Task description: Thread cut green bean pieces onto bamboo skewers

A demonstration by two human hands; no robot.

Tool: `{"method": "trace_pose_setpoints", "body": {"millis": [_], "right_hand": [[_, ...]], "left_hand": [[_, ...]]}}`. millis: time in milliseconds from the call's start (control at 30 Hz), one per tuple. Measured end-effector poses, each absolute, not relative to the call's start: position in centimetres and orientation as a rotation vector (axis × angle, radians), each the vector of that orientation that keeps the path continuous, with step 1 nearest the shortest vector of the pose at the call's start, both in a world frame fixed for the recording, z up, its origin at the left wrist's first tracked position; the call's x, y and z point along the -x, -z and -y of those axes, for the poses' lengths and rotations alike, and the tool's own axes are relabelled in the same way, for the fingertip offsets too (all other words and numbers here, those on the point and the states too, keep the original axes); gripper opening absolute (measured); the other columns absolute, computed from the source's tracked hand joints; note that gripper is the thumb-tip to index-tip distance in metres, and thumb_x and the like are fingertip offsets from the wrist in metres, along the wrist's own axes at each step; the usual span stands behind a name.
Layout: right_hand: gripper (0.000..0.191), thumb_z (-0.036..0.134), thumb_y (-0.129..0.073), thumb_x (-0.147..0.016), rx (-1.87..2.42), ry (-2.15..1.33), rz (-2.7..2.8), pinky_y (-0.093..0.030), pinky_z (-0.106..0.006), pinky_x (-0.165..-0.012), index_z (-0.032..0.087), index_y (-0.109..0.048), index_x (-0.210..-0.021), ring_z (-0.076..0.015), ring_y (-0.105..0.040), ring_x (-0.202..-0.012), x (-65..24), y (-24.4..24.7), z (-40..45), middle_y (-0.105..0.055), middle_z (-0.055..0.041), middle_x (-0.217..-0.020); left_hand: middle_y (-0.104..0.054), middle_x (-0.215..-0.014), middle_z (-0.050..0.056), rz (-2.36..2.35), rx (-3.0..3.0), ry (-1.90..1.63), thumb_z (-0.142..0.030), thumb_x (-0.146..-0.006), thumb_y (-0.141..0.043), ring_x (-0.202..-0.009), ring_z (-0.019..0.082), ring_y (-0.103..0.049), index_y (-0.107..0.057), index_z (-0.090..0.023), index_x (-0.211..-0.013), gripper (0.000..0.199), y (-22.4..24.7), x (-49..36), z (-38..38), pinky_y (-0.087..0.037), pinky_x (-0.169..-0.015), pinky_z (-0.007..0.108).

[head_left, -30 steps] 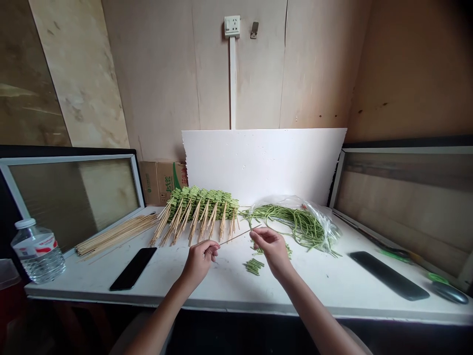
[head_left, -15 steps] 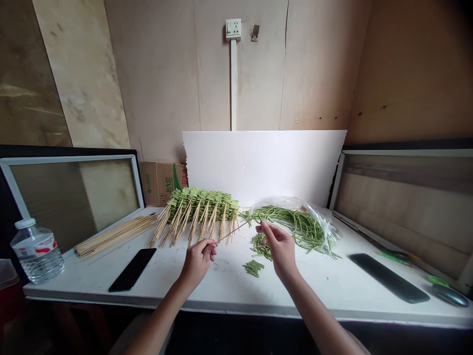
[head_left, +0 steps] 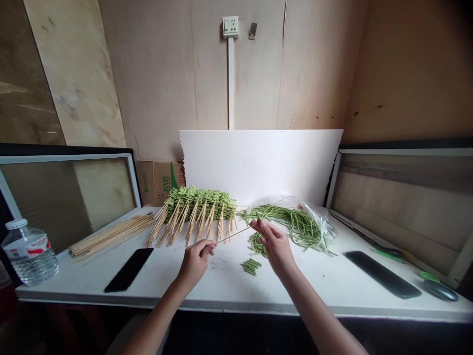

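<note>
A thin bamboo skewer (head_left: 233, 234) slants up to the right between my hands, above the table. My left hand (head_left: 197, 257) is closed around its lower end. At the upper end, the fingertips of my right hand (head_left: 271, 241) are pinched together and meet the tip; whatever lies between them is hidden. Below and beside the right hand are a small heap of cut green bean pieces (head_left: 255, 245) and a neat little bundle of cut pieces (head_left: 251, 266). Behind the left hand, bean skewers (head_left: 201, 202) are stacked in rows, sticks facing me.
Long green beans (head_left: 303, 227) lie in a clear plastic bag (head_left: 325, 224) at back right. Loose bamboo skewers (head_left: 111, 235), a black phone (head_left: 129, 269) and a water bottle (head_left: 29, 254) are on the left. A dark flat object (head_left: 382, 274) and a computer mouse (head_left: 440, 290) lie right.
My right hand has moved slightly left, and its fingertips now meet the skewer's tip, which was just apart from them before. The whole view has shifted a little.
</note>
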State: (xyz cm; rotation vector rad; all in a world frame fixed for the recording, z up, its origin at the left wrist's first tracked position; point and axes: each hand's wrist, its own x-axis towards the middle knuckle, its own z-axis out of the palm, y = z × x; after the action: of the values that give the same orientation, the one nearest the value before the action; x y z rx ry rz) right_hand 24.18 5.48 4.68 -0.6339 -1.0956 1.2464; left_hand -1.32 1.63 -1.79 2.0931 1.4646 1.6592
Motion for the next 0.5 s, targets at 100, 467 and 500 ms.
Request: {"method": "trace_pose_setpoints", "body": {"millis": [100,467,500], "right_hand": [[0.033,0.05,-0.081,-0.079,0.636,-1.233,1.11,-0.048,-0.031,-0.065,0.022,-0.081,-0.096,-0.0366,-0.066,-0.12,-24.24,-4.58,-5.59,-0.079,-0.0135,-0.11],[0.031,0.047,-0.08,-0.081,0.675,-1.093,1.171,-0.054,-0.037,-0.073,0.022,-0.082,-0.099,-0.0339,-0.069,-0.112,-24.14,-3.98,-5.59,-0.08,-0.0124,-0.107],[0.031,0.047,-0.08,-0.081,0.682,-1.082,1.175,-0.054,-0.037,-0.073,0.022,-0.082,-0.1,-0.0334,-0.069,-0.11,-24.08,-3.93,-5.55,-0.08,-0.0123,-0.107]], "left_hand": [[-0.071,-0.072,0.003,-1.47,-2.095,-1.653,-0.028,-0.099,-0.052,-0.068,0.016,-0.066,-0.073,-0.017,-0.093,0.024,1.83,1.34,-1.57,-0.052,-0.067,0.025],[-0.068,-0.068,0.001,-1.513,-2.106,-1.657,-0.025,-0.098,-0.052,-0.064,0.015,-0.065,-0.073,-0.017,-0.089,0.024,1.9,1.2,-1.61,-0.05,-0.066,0.024],[-0.068,-0.068,0.001,-1.516,-2.108,-1.657,-0.024,-0.098,-0.052,-0.064,0.014,-0.064,-0.073,-0.017,-0.089,0.024,1.89,1.19,-1.6,-0.05,-0.065,0.024]]}}
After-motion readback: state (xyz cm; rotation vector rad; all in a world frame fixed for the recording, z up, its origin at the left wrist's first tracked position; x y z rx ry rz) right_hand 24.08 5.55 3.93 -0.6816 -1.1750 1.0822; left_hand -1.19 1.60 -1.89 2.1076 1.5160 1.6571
